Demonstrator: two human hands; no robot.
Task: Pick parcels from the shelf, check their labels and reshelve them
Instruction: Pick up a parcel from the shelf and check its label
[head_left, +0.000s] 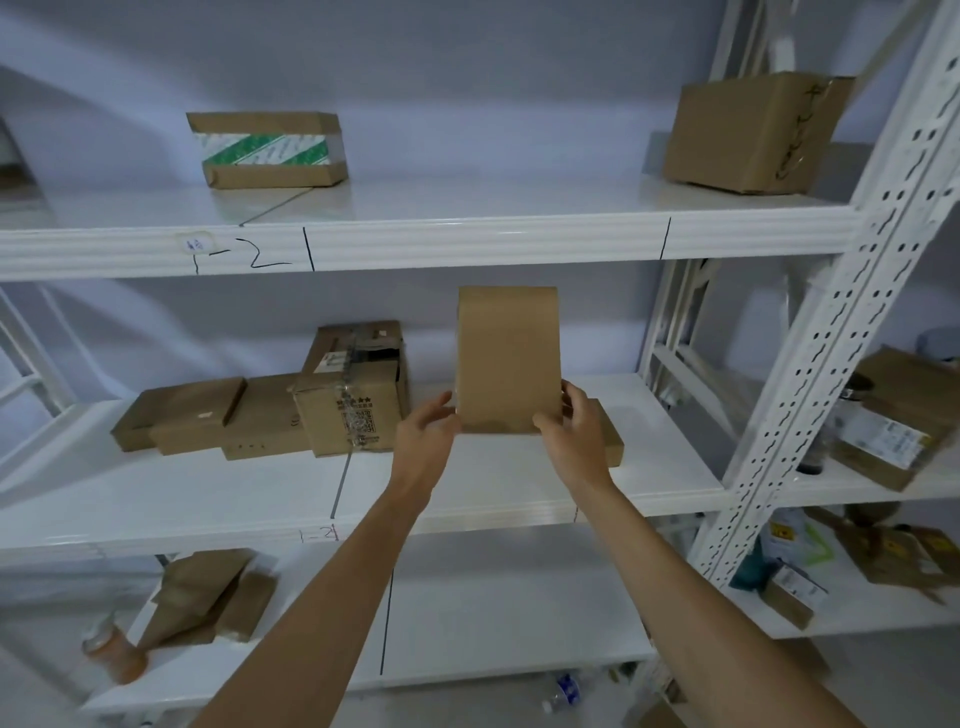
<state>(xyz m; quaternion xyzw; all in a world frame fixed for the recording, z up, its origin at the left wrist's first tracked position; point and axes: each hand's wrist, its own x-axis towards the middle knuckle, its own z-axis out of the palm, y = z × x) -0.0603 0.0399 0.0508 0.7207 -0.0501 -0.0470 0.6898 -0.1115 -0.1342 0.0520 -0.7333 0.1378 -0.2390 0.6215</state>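
A flat brown cardboard parcel (508, 358) stands upright above the middle shelf (467, 483), its plain face toward me; no label shows on it. My right hand (576, 431) grips its lower right corner. My left hand (427, 434) touches its lower left edge with fingers spread. Another flat brown parcel (610, 441) lies on the shelf just behind my right hand.
Left on the middle shelf lie flat parcels (182, 421) and a taped box (353, 395). The top shelf holds a green-striped box (267, 149) and a brown box (753, 132). A white perforated upright (831, 332) stands at right, with more parcels (893, 426) beyond. Envelopes (208, 597) lie on the bottom shelf.
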